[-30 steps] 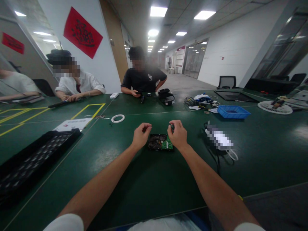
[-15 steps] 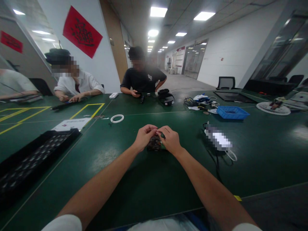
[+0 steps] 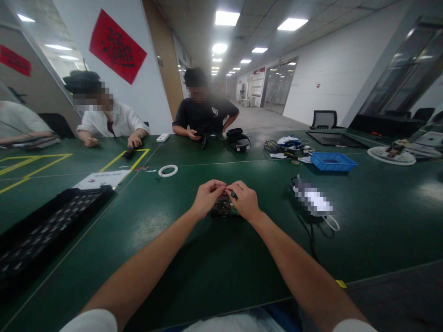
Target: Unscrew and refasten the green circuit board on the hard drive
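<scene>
A small dark circuit board [image 3: 224, 208] with some green lies on the green table [image 3: 194, 272], partly covered by my hands. My left hand [image 3: 209, 197] is at its upper left, thumb and fingertips pinched together over the board's far edge. My right hand [image 3: 245, 199] is closed at the upper right around a small tool with a dark green handle end [image 3: 234, 194]. The fingertips of both hands meet above the board. Whatever the left fingertips pinch is too small to make out.
Left: a long black tray [image 3: 51, 226], a paper sheet [image 3: 102, 179] and a white ring [image 3: 168, 171]. Right: a bright device with cables [image 3: 316, 202] and a blue basket [image 3: 334, 162]. Across the table sit a person in black [image 3: 204, 115] and others further left.
My hands and the board have hardly moved. Across the table, the person in white has shifted a hand to the right, now on a dark object near the yellow tape.
</scene>
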Demonstrator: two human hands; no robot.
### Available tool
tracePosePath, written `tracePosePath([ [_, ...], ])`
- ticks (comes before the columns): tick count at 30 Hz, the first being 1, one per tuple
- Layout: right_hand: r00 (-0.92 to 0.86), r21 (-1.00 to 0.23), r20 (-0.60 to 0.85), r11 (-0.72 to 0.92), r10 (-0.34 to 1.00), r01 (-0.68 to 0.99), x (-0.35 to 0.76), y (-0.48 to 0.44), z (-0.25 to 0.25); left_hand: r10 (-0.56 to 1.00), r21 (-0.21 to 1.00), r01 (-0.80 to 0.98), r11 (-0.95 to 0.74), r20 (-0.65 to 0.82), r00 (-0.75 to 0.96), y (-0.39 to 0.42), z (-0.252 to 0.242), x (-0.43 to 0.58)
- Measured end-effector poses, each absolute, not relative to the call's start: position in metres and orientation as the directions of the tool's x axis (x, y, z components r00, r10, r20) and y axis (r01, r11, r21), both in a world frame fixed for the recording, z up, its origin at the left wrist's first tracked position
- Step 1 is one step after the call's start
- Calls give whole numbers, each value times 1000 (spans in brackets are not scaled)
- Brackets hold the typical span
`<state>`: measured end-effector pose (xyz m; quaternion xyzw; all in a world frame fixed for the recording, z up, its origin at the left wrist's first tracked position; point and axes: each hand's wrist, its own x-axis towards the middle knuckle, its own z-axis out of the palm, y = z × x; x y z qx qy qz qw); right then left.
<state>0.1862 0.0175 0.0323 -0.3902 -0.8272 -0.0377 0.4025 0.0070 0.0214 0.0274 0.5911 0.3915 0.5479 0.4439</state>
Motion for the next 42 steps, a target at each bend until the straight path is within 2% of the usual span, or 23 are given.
tracePosePath([
  [3,-379,-253,685,691,622,677,187,18,31,930,931,62,-361,354,100,22,27,5],
  [8,-394,-264,663,691,637,673,189,21,30,874,818,313,-483,470,121,16,33,5],
  [16,-349,-279,668,656,657,701,195,25,34,858,728,460,-509,472,202,11,36,5],
  [20,-244,-306,697,588,674,748,211,36,36,785,563,547,-619,450,425,11,25,-2],
  [23,-179,-305,686,502,705,809,231,48,33,734,432,596,-677,339,588,11,15,-7],
  [26,-167,-290,636,434,753,853,246,58,27,707,352,618,-703,260,657,12,10,-9],
  [30,-218,-287,572,442,791,850,251,62,21,725,329,647,-688,251,642,13,6,-7],
  [36,-343,-288,445,494,828,820,241,58,20,807,257,772,-581,302,507,14,-7,-2],
  [42,-414,-235,333,500,847,833,236,52,22,841,188,838,-512,308,445,14,-9,-2],
])
